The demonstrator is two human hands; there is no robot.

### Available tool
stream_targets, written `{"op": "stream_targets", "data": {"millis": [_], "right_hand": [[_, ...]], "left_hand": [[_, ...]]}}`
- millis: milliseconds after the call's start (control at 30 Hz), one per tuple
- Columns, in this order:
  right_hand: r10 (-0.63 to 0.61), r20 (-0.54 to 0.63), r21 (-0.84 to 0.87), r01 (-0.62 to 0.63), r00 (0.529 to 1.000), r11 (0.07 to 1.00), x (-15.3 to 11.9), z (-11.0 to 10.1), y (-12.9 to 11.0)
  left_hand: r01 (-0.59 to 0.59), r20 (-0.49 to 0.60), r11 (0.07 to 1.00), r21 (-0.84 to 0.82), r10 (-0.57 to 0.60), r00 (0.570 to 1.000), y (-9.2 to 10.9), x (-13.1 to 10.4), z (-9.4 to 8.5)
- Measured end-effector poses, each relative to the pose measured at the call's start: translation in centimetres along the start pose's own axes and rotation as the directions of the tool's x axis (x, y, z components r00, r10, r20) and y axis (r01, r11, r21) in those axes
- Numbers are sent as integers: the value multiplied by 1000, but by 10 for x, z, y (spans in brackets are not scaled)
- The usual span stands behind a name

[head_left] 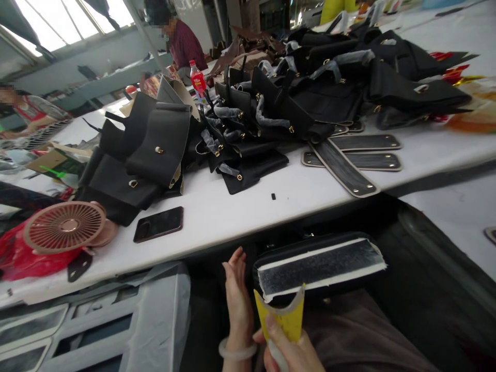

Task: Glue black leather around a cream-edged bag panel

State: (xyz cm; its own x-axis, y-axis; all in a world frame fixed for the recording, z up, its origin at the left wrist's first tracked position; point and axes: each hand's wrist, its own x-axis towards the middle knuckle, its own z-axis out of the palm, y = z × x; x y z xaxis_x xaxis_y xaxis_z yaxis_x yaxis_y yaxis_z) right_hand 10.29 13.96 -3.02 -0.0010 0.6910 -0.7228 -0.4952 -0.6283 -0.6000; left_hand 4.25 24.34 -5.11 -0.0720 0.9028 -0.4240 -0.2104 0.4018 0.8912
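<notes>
A black bag (318,263) rests in front of me at my lap, its bottom turned up. On that bottom is a dark rectangular patch with white edging along its long sides. My right hand (289,346) grips a yellow scraper (284,318) with a curved notched edge; its tips are at the near edge of the patch. Part of a white piece shows under the fingers. My left hand (236,289), wearing a white bangle (237,352), stands upright beside the bag's left end, fingers stretched; whether it touches the bag I cannot tell.
The white table (232,222) carries a heap of black bags (271,98), several dark base strips (344,165) with metal studs, a phone (158,225), a pink fan (65,227) and a red-labelled bottle (197,80). A grey frame (155,320) stands lower left. Two people (188,46) are beyond.
</notes>
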Motion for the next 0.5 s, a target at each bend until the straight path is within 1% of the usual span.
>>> {"op": "stream_targets", "data": {"millis": [33,67,100,133,167,200,267,333,433,500], "right_hand": [[7,9,-4,-7,1000,1000,0,-1,0],[5,23,-14,-5,1000,1000,1,-1,0],[-4,39,-27,5,999,1000,1,-2,0],[-17,54,-42,19,998,999,2,-3,0],[-27,75,-61,32,997,998,2,-3,-1],[-31,89,-77,38,996,996,2,-4,-1],[-31,84,-88,39,996,995,2,-6,-2],[-22,82,-74,28,996,997,2,-8,-3],[9,129,-79,1,992,997,1,-10,-6],[34,139,-86,-23,990,996,1,-11,-8]], "left_hand": [[-69,86,997,45,65,994,5,-1,1],[-153,192,982,111,130,973,10,-2,3],[-247,298,951,184,185,936,14,-3,5],[-333,381,909,252,223,897,19,-4,8],[-395,427,867,303,247,870,22,-4,10],[-433,444,838,333,266,856,25,-5,13],[-457,439,819,347,289,851,28,-6,18],[-455,420,820,348,297,857,29,-6,21],[-436,395,824,361,289,872,30,-6,23],[-430,384,823,370,286,878,29,-6,23]]}}
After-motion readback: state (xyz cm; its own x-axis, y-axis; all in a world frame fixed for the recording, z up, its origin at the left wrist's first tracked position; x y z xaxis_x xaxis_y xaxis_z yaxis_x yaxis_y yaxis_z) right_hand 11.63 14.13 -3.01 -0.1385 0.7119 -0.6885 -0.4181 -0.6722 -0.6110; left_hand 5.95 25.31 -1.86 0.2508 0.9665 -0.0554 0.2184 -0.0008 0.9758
